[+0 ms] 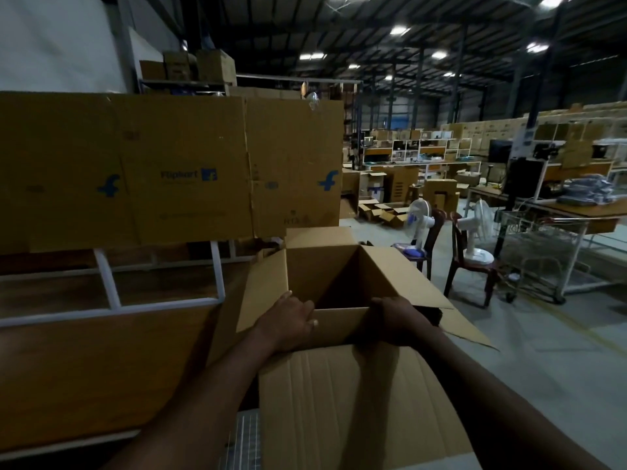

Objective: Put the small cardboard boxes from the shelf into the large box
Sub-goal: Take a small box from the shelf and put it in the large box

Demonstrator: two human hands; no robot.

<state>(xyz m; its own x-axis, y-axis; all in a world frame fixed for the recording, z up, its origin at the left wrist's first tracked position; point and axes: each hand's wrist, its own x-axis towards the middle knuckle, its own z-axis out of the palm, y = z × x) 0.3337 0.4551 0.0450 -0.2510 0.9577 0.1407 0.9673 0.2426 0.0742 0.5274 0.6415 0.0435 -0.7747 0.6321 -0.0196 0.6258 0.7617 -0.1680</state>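
The large box (322,262), plain brown cardboard, stands open in front of me with its four flaps spread outward. Its inside is dark and I cannot see any contents. My left hand (290,318) grips the near wall's rim at its left end, fingers curled over the edge. My right hand (395,320) grips the same rim further right. The near flap (356,401) hangs down toward me under my forearms. No small cardboard boxes are visible; the shelf (112,300) to my left, white-framed with wooden boards, shows only bare boards in its lower bays.
Large flattened cartons with blue logos (183,171) lean across the shelf's upper part. Right of the box stand two dark chairs (471,262) holding white fans, a wire trolley (539,252) and a long worktable (576,205). Stacked cartons fill the warehouse behind.
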